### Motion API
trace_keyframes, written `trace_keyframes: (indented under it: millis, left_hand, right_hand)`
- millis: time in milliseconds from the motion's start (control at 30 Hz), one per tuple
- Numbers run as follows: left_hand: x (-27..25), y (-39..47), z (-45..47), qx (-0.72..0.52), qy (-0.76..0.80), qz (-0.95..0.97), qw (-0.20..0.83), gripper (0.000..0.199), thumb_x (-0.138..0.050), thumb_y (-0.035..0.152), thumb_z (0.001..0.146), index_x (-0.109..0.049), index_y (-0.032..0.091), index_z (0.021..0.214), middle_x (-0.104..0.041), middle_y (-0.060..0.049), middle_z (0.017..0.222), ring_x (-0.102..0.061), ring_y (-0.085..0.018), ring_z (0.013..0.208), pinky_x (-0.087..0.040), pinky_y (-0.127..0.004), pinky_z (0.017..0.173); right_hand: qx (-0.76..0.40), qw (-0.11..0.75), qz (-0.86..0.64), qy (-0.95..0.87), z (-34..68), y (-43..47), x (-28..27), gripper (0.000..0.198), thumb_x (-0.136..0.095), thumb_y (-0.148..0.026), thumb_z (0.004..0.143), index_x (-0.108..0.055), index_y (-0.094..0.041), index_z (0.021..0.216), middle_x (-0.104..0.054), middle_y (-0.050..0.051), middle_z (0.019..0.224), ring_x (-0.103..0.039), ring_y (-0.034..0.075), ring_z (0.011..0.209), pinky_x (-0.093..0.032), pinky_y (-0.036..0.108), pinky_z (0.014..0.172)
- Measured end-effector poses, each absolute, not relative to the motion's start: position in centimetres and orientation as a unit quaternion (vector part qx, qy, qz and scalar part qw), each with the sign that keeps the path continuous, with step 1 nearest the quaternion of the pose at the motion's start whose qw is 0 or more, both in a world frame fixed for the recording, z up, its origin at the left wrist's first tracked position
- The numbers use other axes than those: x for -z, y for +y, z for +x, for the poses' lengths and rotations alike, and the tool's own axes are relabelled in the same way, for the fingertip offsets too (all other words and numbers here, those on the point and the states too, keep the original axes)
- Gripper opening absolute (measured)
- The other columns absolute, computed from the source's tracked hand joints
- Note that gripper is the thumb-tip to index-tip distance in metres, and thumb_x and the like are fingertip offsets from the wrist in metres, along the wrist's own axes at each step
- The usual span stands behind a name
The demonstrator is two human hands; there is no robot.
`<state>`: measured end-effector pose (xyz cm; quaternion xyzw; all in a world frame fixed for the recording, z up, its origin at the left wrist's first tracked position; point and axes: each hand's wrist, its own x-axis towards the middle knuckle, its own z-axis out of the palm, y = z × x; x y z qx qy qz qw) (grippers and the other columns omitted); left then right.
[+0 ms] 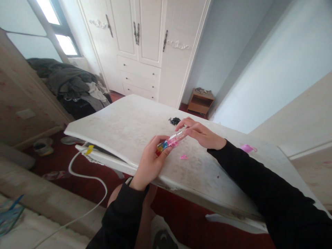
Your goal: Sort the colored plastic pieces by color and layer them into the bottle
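Note:
My left hand [153, 155] is wrapped around a small clear tube [169, 141] with yellow, blue and pink pieces in layers inside it. The tube is tilted, its clear end pointing up and to the right. At that end are the bent fingers of my right hand [198, 133], drawn together; anything small between them is hidden. A little pile of pink pieces [184, 157] lies on the white table just right of the tube. Beyond my right fingers is a heap of small black pieces [174, 121], too small to name.
The white table [124, 124] has a raised top edge on the left. A pink item [248, 148] lies by my right forearm. A white cable [103, 186] hangs at the left. Behind stand a white wardrobe [150, 52] and a small wooden cabinet [198, 108].

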<state>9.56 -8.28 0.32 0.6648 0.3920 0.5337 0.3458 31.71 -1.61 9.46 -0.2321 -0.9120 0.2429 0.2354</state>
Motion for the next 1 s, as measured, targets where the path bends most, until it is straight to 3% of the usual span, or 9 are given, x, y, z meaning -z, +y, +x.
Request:
trace_keyframes:
  millis: [167, 400, 533, 733, 867, 933, 1000]
  left_hand:
    - [-0.3, -8.3, 9.6, -0.535, 0.391, 0.664, 0.348, 0.021, -0.065, 0.033, 0.098, -0.065, 0.022, 0.116, -0.072, -0.005, 0.113, -0.066, -0.022, 0.106, -0.049, -0.034, 0.094]
    - [-0.6, -8.3, 9.7, -0.529, 0.399, 0.673, 0.327, 0.019, -0.066, 0.030, 0.097, -0.066, 0.022, 0.114, -0.071, -0.006, 0.114, -0.066, -0.022, 0.107, -0.048, -0.034, 0.094]
    - [-0.6, -8.4, 9.6, -0.527, 0.398, 0.679, 0.321, 0.018, -0.066, 0.029, 0.097, -0.066, 0.022, 0.113, -0.070, -0.005, 0.114, -0.065, -0.021, 0.107, -0.048, -0.033, 0.094]
    - [-0.4, -8.2, 9.7, -0.533, 0.394, 0.658, 0.357, 0.024, -0.065, 0.038, 0.098, -0.065, 0.021, 0.115, -0.072, -0.006, 0.112, -0.067, -0.022, 0.104, -0.049, -0.034, 0.092]
    - [-0.4, -8.1, 9.7, -0.538, 0.396, 0.654, 0.354, 0.025, -0.065, 0.040, 0.098, -0.065, 0.021, 0.114, -0.072, -0.007, 0.111, -0.067, -0.023, 0.104, -0.050, -0.035, 0.093]
    - [-0.4, -8.2, 9.7, -0.544, 0.402, 0.648, 0.350, 0.025, -0.065, 0.039, 0.098, -0.065, 0.020, 0.114, -0.072, -0.007, 0.111, -0.067, -0.023, 0.104, -0.050, -0.035, 0.093]
    - [-0.4, -8.2, 9.7, -0.549, 0.409, 0.641, 0.348, 0.026, -0.065, 0.040, 0.098, -0.065, 0.020, 0.114, -0.072, -0.007, 0.110, -0.067, -0.022, 0.103, -0.050, -0.035, 0.093]
  right_hand:
    - [-0.265, 0.206, -0.230, -0.914, 31.6, -1.7, -8.7, 0.063, -0.032, -0.062, 0.106, -0.078, -0.021, 0.092, -0.061, 0.009, 0.126, -0.051, 0.024, 0.116, -0.037, 0.050, 0.111]
    - [-0.293, 0.145, -0.238, -0.914, 31.5, -1.8, -7.5, 0.064, -0.031, -0.065, 0.106, -0.080, -0.023, 0.105, -0.051, 0.010, 0.137, -0.041, 0.026, 0.135, -0.021, 0.054, 0.124]
    - [-0.296, 0.127, -0.237, -0.917, 31.7, -1.7, -8.1, 0.061, -0.033, -0.061, 0.107, -0.080, -0.022, 0.107, -0.051, 0.010, 0.137, -0.041, 0.026, 0.136, -0.023, 0.055, 0.123]
    - [-0.239, 0.277, -0.246, -0.898, 31.7, -1.6, -9.3, 0.036, -0.053, -0.043, 0.104, -0.077, -0.020, 0.088, -0.066, 0.009, 0.114, -0.061, 0.023, 0.106, -0.047, 0.045, 0.097]
    - [-0.176, 0.376, -0.295, -0.861, 31.9, -1.6, -9.9, 0.035, -0.063, -0.035, 0.097, -0.064, -0.019, 0.066, -0.064, 0.003, 0.081, -0.058, 0.017, 0.077, -0.045, 0.034, 0.073]
    - [-0.165, 0.339, -0.304, -0.875, 32.4, -1.7, -10.5, 0.041, -0.066, -0.034, 0.094, -0.054, -0.019, 0.058, -0.055, 0.000, 0.069, -0.050, 0.014, 0.067, -0.039, 0.031, 0.065]
    - [-0.189, 0.212, -0.301, -0.911, 32.8, -1.9, -11.1, 0.038, -0.069, -0.033, 0.092, -0.055, -0.019, 0.060, -0.053, -0.002, 0.067, -0.048, 0.012, 0.065, -0.038, 0.029, 0.064]
